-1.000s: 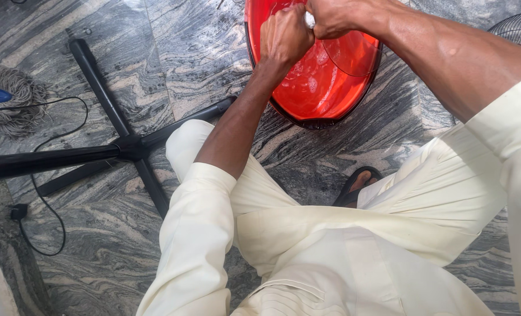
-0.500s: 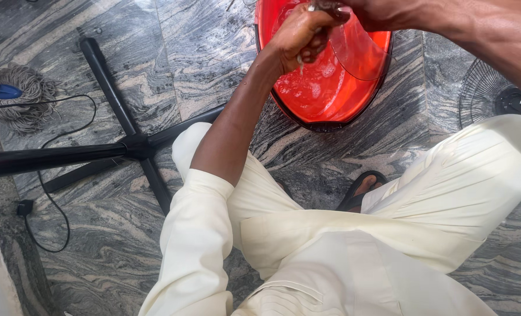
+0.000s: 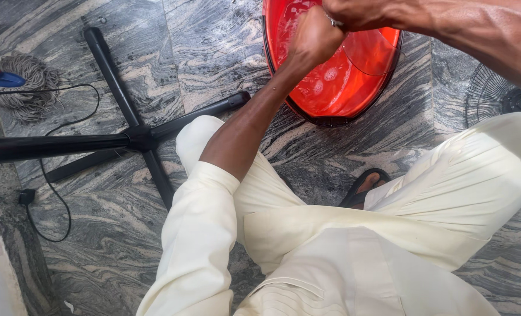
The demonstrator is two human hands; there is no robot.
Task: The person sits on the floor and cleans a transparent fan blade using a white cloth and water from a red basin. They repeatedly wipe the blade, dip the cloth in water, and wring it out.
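Note:
A red basin (image 3: 331, 105) with soapy water stands on the grey veined floor in front of my knees. A clear curved plastic piece (image 3: 373, 55) leans inside it on the right. My left hand (image 3: 316, 38) is a closed fist over the basin's middle. My right hand (image 3: 354, 13) is clenched right against it at the top edge of the view. Between the two fists only a small pale bit (image 3: 333, 22) of whatever they squeeze shows; the rest is hidden. Both forearms are bare, with cream sleeves pushed up.
A black cross-shaped stand (image 3: 140, 137) with a long pole lies on the floor to the left. A grey string mop (image 3: 29, 88) and a black cable (image 3: 55, 193) lie beyond it. A round wire grille (image 3: 497, 96) is at the right, and my sandalled foot (image 3: 366, 184) is below the basin.
My left hand, loosened with foam dripping half a second ago, has closed into a fist again against the right hand. The view has shifted slightly.

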